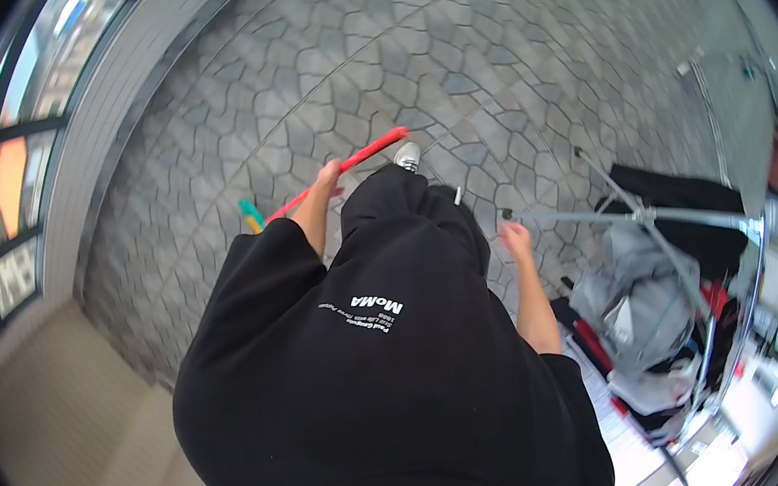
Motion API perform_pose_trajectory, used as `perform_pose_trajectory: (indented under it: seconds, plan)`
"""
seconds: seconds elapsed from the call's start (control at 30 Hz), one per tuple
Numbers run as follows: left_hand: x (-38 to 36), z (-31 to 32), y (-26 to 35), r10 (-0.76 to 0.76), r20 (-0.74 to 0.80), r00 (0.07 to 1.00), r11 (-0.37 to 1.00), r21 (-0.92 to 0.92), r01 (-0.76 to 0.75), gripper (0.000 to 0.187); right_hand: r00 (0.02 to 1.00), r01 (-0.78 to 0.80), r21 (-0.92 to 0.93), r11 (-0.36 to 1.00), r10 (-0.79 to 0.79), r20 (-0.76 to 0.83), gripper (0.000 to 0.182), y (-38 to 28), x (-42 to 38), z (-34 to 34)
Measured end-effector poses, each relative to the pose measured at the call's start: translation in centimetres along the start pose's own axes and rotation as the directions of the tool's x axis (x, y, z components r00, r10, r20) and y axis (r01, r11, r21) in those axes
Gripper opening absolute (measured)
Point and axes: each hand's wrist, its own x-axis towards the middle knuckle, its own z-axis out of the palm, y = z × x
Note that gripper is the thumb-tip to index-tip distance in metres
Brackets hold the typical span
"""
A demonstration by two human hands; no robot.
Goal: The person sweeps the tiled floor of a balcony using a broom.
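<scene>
My left hand [331,179] is closed around a red pole [378,148], which slants across the front of my body at leg height. Behind my sleeve, at the pole's other end, a yellow and green part [252,212] shows; the sleeve hides some of the pole. Low at my right side hangs my right hand [515,236], its fingers loosely bent and a little apart, with nothing visible in them. In this view it overlaps the tip of a metal bar [554,217] of a drying rack.
The metal drying rack stands at my right, hung with grey clothes [639,286] and a black garment [677,201]. Irregular stone tiles [386,51] cover the floor ahead. Along the left runs a wall with large windows [27,179]. My white shoe [407,155] shows in front.
</scene>
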Motion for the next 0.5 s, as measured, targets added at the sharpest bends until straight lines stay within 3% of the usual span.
perform_pose_trajectory:
  seconds: [0.1, 0.13, 0.17, 0.2, 0.23, 0.27, 0.33, 0.37, 0.4, 0.43, 0.5]
  plan:
    - [-1.2, 4.1, 0.7, -0.101, -0.051, 0.994, 0.993, -0.069, 0.098, 0.058, 0.922, -0.254, 0.154, 0.955, 0.287, -0.261, 0.038, 0.6, 0.0, -7.0]
    - [-1.7, 5.4, 0.7, -0.068, -0.034, 0.997, 0.997, -0.024, 0.067, 0.059, 0.930, -0.262, 0.130, 0.956, 0.286, -0.231, 0.038, 0.3, 0.9, -8.1]
    - [-3.0, 6.4, 1.3, -0.056, -0.057, 0.997, 0.996, 0.072, 0.060, 0.058, 0.918, -0.261, 0.238, 0.935, 0.317, -0.238, 0.039, 0.0, 1.4, -9.4]
    - [-1.2, 6.6, 0.1, 0.053, 0.062, 0.997, 0.961, 0.268, -0.068, 0.057, 0.902, -0.260, 0.344, 0.902, 0.355, -0.247, 0.040, -0.4, 1.6, -10.6]
    - [0.9, 7.2, -1.2, 0.137, 0.205, 0.969, 0.875, 0.433, -0.216, 0.056, 0.904, -0.275, 0.325, 0.905, 0.359, -0.234, 0.040, -1.3, 2.3, -11.3]
    - [1.2, 7.9, -2.4, 0.124, 0.193, 0.973, 0.883, 0.426, -0.197, 0.056, 0.912, -0.324, 0.287, 0.901, 0.378, -0.157, 0.041, -2.5, 3.2, -12.0]
    - [0.2, 9.7, -2.9, 0.281, 0.033, 0.959, 0.907, 0.317, -0.277, 0.043, 0.914, -0.371, 0.236, 0.898, 0.398, -0.076, 0.042, -5.1, 5.8, -13.6]
    - [-0.9, 10.7, -2.4, 0.276, 0.023, 0.961, 0.911, 0.311, -0.270, 0.043, 0.923, -0.370, 0.194, 0.909, 0.383, -0.034, 0.041, -6.7, 7.5, -14.2]
    - [-4.0, 11.5, -0.7, 0.109, -0.101, 0.989, 0.991, 0.085, -0.100, 0.037, 0.931, -0.363, 0.155, 0.919, 0.366, 0.010, 0.040, -8.1, 9.6, -14.5]
    - [-6.3, 12.3, 0.7, -0.080, -0.184, 0.980, 0.985, -0.164, 0.050, 0.031, 0.951, -0.310, 0.102, 0.945, 0.309, 0.019, 0.039, -9.5, 12.4, -15.0]
    - [-7.5, 14.0, 2.0, -0.127, -0.218, 0.968, 0.963, -0.261, 0.068, 0.025, 0.989, -0.137, 0.023, 0.990, 0.135, 0.051, 0.039, -13.6, 18.0, -15.1]
